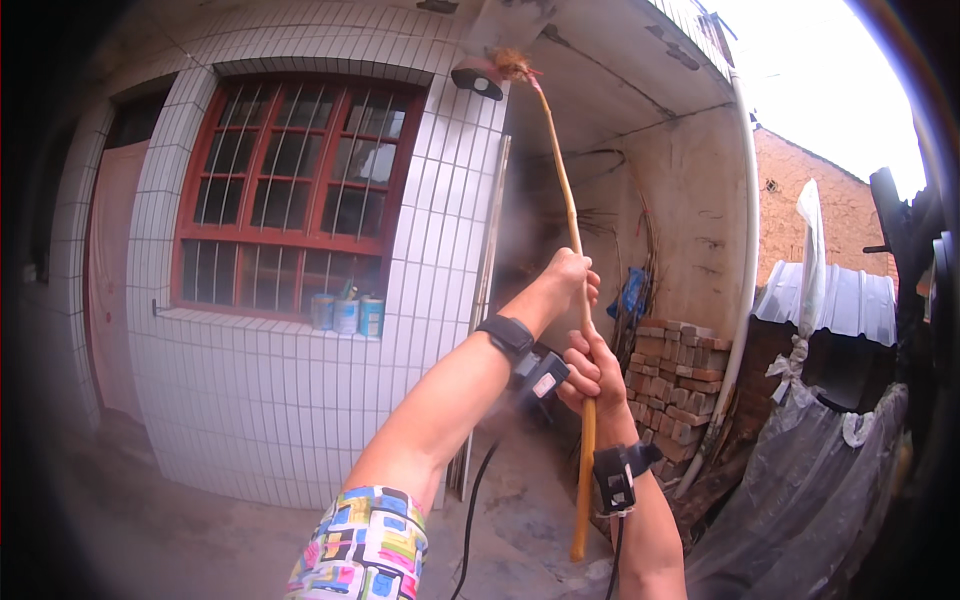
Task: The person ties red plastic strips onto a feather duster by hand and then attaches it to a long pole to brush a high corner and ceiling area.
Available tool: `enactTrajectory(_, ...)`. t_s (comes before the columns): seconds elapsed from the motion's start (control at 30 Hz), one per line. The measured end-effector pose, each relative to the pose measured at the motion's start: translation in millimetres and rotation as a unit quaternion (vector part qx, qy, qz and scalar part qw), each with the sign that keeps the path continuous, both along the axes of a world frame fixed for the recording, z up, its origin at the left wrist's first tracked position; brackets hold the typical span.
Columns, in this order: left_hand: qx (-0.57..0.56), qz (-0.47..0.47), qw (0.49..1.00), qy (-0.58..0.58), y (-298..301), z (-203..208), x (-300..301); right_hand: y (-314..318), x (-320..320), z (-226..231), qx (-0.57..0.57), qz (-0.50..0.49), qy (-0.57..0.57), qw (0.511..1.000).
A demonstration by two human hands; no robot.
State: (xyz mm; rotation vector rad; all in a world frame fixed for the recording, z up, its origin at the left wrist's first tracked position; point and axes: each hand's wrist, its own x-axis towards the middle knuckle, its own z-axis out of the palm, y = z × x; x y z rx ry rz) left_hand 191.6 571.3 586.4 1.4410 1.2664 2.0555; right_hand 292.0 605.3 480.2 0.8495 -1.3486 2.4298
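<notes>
You hold one long, pale wooden stick (587,312), which runs from the upper centre of the frame down to the lower centre, slightly bowed and leaning to the left at its top. Your left hand (570,279) is the upper of the two, closed around the stick near the middle of the frame. Your right hand (592,374) is closed around it just below, thumb lying up along the shaft. The stick's lower end projects beneath your right hand, beside your right forearm.

One brown, bristly tuft (512,66) is at the stick's top end, upper centre, well apart from both hands. It stands just beside one dark fixture (478,80) at the wall corner; contact between them cannot be confirmed.

Count of remaining items: two black wrist straps, one on your left wrist (508,338) and one on your right (614,478). One patterned sleeve (362,545), lower centre. Three cans (346,316) on the sill of one red-framed window (300,190), left of centre. One pink door (118,280), far left. One stack of bricks (675,375), right of centre, bricks not individually countable. One blue bag (629,294) above it. One white downpipe (742,220), right of centre.
</notes>
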Motion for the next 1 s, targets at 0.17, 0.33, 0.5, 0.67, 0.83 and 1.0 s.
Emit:
enactTrajectory(0.17,-0.048,-0.042,0.998,0.007,0.0,-17.1,4.0,3.0,12.2,-26.4,0.002,0.016,-0.011,1.0)
enactTrajectory(0.33,-0.058,-0.06,0.996,0.006,6.5,-32.1,22.3,2.0,48.8,-74.8,0.013,-0.007,-0.033,0.999)
enactTrajectory(0.5,-0.05,-0.038,0.998,-0.003,8.5,-40.9,30.2,-11.5,83.3,-129.7,0.039,-0.116,-0.102,0.987)
enactTrajectory(0.67,-0.044,-0.028,0.997,-0.058,7.8,-56.7,31.8,-14.1,97.2,-171.6,0.064,-0.166,-0.133,0.975)
enactTrajectory(0.83,-0.018,0.008,0.998,-0.057,7.2,-67.1,24.3,-5.8,91.9,-186.8,0.084,-0.179,-0.133,0.971)
enactTrajectory(1.0,-0.004,0.037,0.999,-0.04,8.5,-65.1,17.1,-8.0,83.5,-183.9,0.084,-0.19,-0.142,0.968)
